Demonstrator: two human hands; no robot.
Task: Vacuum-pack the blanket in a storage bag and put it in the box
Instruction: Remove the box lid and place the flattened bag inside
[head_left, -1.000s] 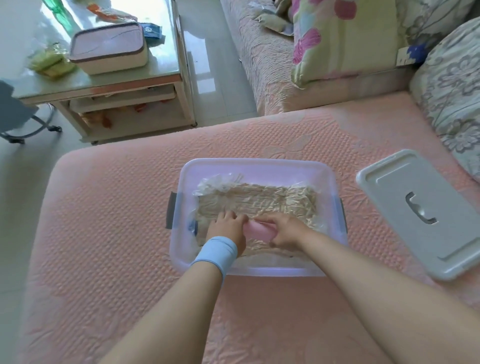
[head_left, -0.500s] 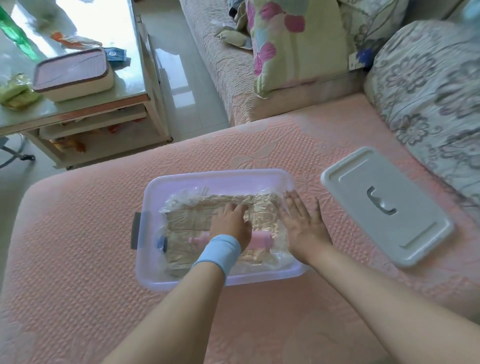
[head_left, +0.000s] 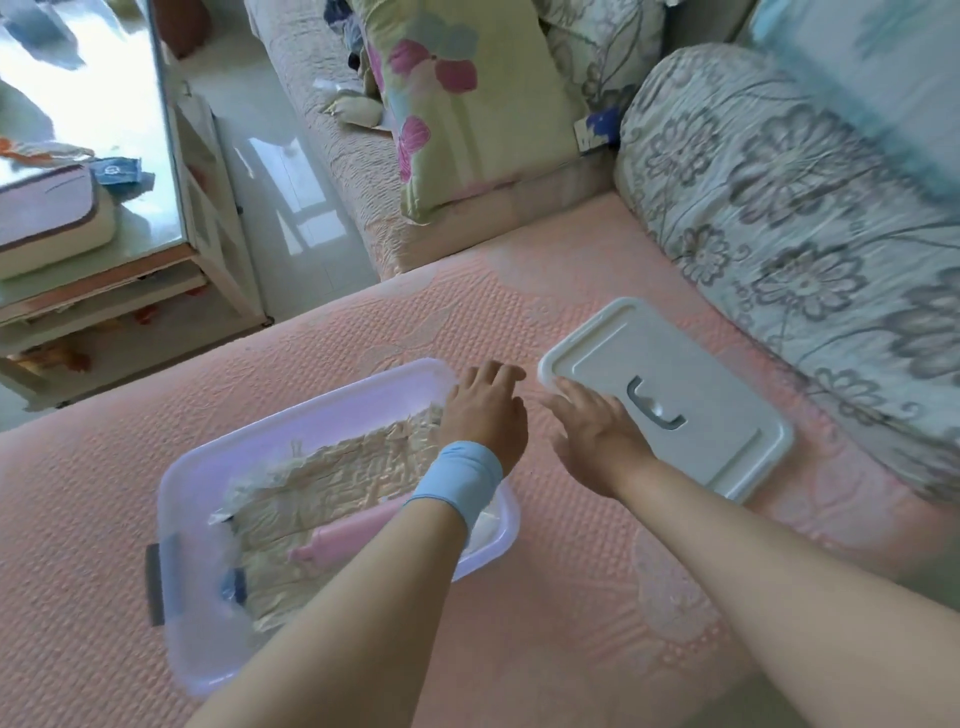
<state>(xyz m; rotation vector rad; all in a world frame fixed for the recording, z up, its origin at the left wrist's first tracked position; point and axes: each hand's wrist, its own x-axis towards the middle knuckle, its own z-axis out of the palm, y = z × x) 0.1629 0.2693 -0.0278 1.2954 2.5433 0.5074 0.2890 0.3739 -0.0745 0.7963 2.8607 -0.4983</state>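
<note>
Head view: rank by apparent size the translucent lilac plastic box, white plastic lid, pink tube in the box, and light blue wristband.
1. translucent lilac plastic box
2. white plastic lid
3. pink tube and light blue wristband: alike, and the forearm hides part of the tube, so unranked.

Box (head_left: 197, 483) see-thru lilac w/ dk grey latch (head_left: 158, 584). Blanket (head_left: 337, 478) cream-beige, crinkled, under clear bag (head_left: 228, 512). Pink bar (head_left: 337, 538) across it, blue clip (head_left: 234, 584) nr one end. Lid (head_left: 727, 415) off-white. Wristband (head_left: 460, 480) lt blue. Sofa cover (head_left: 571, 597) peach-pink, quilted dots + faint floral. Big cushion (head_left: 779, 182) pale blue-grey w/ grey flowers. Pillow (head_left: 483, 104) yellow-green w/ pink blooms.
</note>
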